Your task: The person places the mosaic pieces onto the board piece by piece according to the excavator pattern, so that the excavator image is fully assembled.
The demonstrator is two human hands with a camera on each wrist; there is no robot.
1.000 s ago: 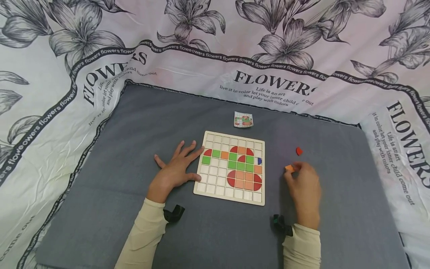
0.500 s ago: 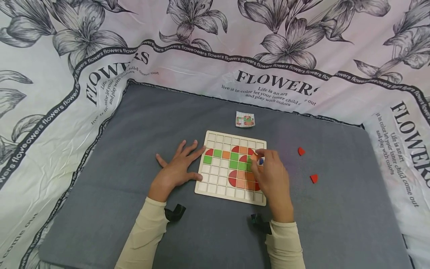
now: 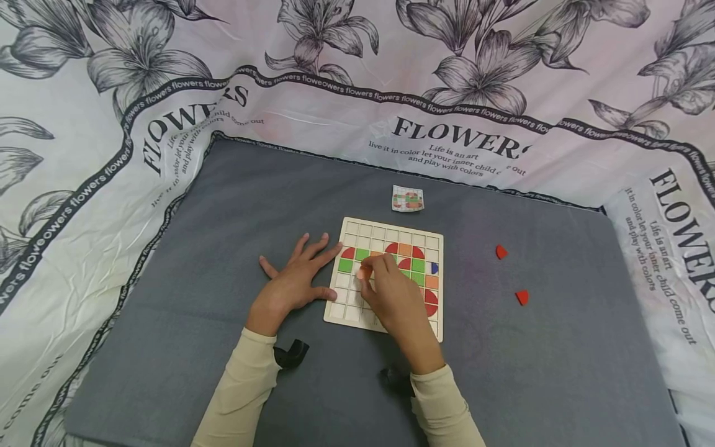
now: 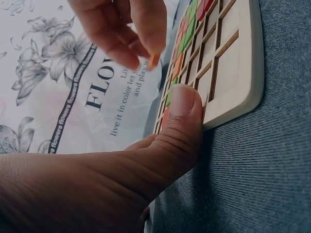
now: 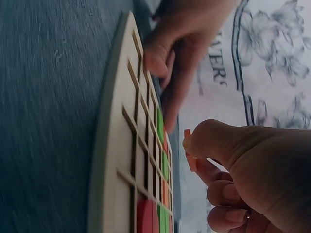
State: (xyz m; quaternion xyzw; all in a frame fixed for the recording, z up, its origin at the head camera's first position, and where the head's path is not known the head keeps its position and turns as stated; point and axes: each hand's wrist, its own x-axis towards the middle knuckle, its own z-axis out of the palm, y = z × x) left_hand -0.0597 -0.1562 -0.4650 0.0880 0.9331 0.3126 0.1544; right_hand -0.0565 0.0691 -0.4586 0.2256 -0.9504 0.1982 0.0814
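A wooden grid board (image 3: pixel 346 297) lies on the grey table, several of its cells filled with red, green, orange and blue tiles. My right hand (image 3: pixel 398 297) is over the board's middle and pinches an orange tile (image 5: pixel 190 151) between thumb and fingertips, above the cells. That hand hides part of the board in the head view. My left hand (image 3: pixel 293 282) rests along the board's left edge with spread fingers. In the left wrist view its thumb (image 4: pixel 182 109) presses on the wooden rim.
Two red tiles, an upper one (image 3: pixel 501 251) and a lower one (image 3: pixel 522 297), lie on the table right of the board. A small printed pattern card (image 3: pixel 408 198) lies behind the board. Floral cloth (image 3: pixel 447 93) hangs around the table's back and sides.
My right hand picked up the orange tile from the table on the right and carried it left, across the board to its middle. My left hand has stayed at the board's edge.
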